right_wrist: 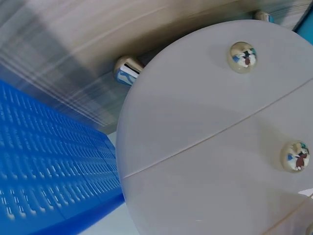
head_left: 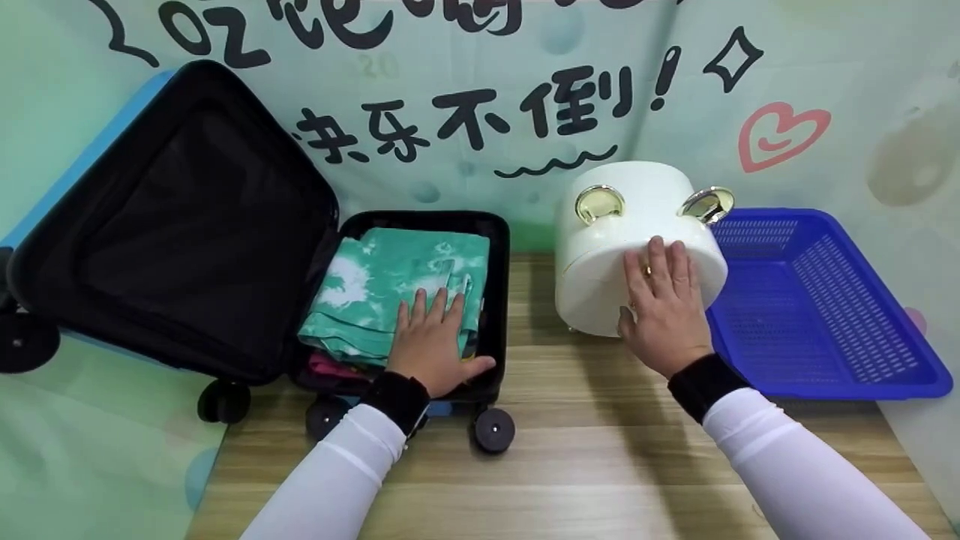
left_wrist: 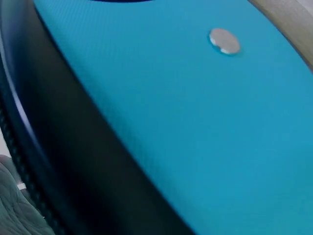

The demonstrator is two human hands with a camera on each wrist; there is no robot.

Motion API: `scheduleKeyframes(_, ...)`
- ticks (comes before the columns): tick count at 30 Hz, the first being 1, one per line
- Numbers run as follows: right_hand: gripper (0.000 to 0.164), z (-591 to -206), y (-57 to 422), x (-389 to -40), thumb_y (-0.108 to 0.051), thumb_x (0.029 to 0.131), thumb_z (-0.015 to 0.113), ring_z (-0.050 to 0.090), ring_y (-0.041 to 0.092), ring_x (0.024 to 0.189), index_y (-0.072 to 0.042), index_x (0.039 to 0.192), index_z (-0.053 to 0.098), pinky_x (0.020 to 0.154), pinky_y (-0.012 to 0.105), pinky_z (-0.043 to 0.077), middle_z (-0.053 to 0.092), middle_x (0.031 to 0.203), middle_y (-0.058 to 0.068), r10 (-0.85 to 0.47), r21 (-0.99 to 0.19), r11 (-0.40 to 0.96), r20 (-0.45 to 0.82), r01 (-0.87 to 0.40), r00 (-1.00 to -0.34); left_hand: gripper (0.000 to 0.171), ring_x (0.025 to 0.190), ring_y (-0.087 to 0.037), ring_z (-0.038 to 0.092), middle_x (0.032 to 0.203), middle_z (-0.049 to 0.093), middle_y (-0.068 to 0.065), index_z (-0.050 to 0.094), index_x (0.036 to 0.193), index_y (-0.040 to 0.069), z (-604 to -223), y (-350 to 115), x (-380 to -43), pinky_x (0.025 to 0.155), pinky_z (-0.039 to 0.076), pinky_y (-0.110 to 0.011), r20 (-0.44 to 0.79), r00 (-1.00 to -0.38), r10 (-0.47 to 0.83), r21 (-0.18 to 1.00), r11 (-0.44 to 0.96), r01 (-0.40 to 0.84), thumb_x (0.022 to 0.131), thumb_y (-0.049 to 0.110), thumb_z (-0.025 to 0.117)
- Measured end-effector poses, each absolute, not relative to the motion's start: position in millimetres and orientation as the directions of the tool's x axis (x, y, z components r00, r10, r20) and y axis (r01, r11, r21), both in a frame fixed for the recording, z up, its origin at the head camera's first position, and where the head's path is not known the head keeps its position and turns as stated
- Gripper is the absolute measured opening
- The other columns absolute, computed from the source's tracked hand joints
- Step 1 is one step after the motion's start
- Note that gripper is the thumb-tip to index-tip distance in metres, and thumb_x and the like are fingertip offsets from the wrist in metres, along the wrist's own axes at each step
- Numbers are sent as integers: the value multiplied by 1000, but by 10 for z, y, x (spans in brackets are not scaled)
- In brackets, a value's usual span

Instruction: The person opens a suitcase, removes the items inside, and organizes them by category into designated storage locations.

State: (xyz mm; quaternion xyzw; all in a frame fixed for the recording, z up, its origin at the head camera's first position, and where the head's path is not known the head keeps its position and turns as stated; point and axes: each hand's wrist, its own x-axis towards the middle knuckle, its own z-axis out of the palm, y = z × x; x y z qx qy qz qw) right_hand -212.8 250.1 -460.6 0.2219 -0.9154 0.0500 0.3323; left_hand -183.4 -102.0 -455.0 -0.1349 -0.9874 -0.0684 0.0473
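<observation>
With straight fingers, the left hand [head_left: 429, 346] touches folded green-and-white cloth [head_left: 390, 274]; the straight-fingered right hand [head_left: 667, 319] touches a round, white, gold-eared box [head_left: 636, 219].

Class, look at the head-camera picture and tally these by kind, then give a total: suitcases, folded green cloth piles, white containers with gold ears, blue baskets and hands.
Suitcase: 1
Folded green cloth pile: 1
White container with gold ears: 1
Blue basket: 1
Hands: 2 (left hand, right hand)
Total: 6

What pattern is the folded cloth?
Folded cloth: green and white tie-dye, clearest in head view.
</observation>
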Motion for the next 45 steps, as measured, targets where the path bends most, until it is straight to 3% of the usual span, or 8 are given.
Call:
scheduleKeyframes(9,80,-4661,2475,-2163,-23,83,59,-1,41,142,-8,152,24,110,58,4,1,159,16,-350,11,885,675,-466,-649,107,142,-41,7,155,22,-15,24,154,16,-4563,-1049,-1823,110,4,-58,117,-959,258,135,953,273,74,81,53)
scheduleKeyframes(13,59,-4767,2516,-2102,-17,78,59,29,43,134,0,134,51,108,55,21,29,151,23,-291,-84,818,793,-568,-536,107,142,-41,6,156,21,-15,23,154,16,-4551,-1074,-1824,110,4,-59,105,-961,256,142,953,270,74,80,53)
scheduleKeyframes(16,45,-4842,2556,-2074,-14,76,63,45,42,117,5,116,57,101,51,33,45,133,25,-174,-180,805,841,-566,-513,106,142,-40,5,156,21,-14,23,154,17,-4537,-1084,-1832,110,3,-59,101,-963,251,147,953,264,75,79,53)
scheduleKeyframes(18,37,-4876,2566,-2063,-13,78,65,49,40,107,5,109,57,96,48,37,51,120,25,-104,-263,809,816,-526,-569,105,142,-40,5,156,20,-14,23,154,17,-4534,-1080,-1840,110,3,-58,99,-964,248,148,954,261,75,79,53)
scheduleKeyframes(22,25,-4900,2516,-2053,-17,86,68,56,34,91,0,103,58,82,47,45,58,100,16,-56,-418,809,646,-413,-761,106,142,-40,3,156,19,-14,21,154,17,-4534,-1061,-1845,110,2,-58,84,-965,248,158,953,259,75,79,53)
scheduleKeyframes(25,20,-4895,2467,-2068,-23,91,65,59,29,83,-7,99,58,74,46,47,61,93,11,-33,-475,818,525,-325,-850,106,143,-39,3,156,19,-14,21,154,17,-4535,-1044,-1847,110,2,-58,86,-964,252,159,952,263,75,80,52)
scheduleKeyframes(34,13,-4865,2435,-2106,-20,91,65,57,25,74,-9,90,59,68,43,45,60,81,6,25,-494,826,515,-273,-857,106,143,-39,5,156,20,-14,22,154,17,-4559,-1036,-1849,110,3,-58,91,-964,249,142,955,261,74,80,52)
scheduleKeyframes(45,12,-4923,2456,-1837,-18,87,68,57,19,70,-9,89,60,63,38,46,60,77,3,48,-518,801,553,-299,-832,106,142,-40,8,155,23,-15,24,154,16,-4547,-1035,-1847,110,5,-59,116,-960,255,134,954,270,74,80,53)
